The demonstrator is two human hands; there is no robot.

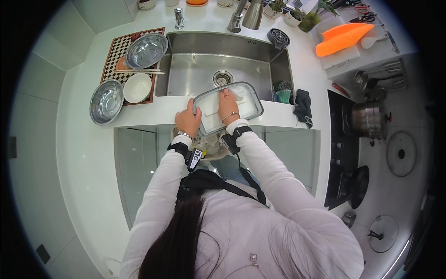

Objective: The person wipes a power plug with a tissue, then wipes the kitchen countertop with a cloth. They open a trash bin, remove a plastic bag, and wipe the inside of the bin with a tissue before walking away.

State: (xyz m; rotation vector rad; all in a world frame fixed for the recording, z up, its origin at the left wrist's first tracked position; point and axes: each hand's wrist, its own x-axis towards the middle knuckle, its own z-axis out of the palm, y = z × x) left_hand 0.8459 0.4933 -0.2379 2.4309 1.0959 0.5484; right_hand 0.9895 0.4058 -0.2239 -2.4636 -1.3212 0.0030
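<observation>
A rectangular clear food-storage box or lid with a grey rim point(257, 101) is tilted over the front edge of the sink. My left hand point(188, 119) grips its left rim, thumb up along the edge. My right hand point(228, 107) lies flat over the middle of it, fingers together and pointing towards the sink. A crumpled whitish, see-through patch point(240, 95) shows beside my right fingertips; whether it is film or wet residue is unclear. What lies under my right palm is hidden. Below the box, partly covered by it, stands a waste bin point(217, 156) holding crumpled plastic.
The steel sink point(195, 75) has a drain point(223, 78) and a tap point(236, 21). On the left are two metal bowls point(146, 52), a white bowl point(138, 88) and chopsticks point(139, 71). A dark cloth point(302, 106) lies right of the sink, near the hob point(336, 146) and a steel pot point(367, 120).
</observation>
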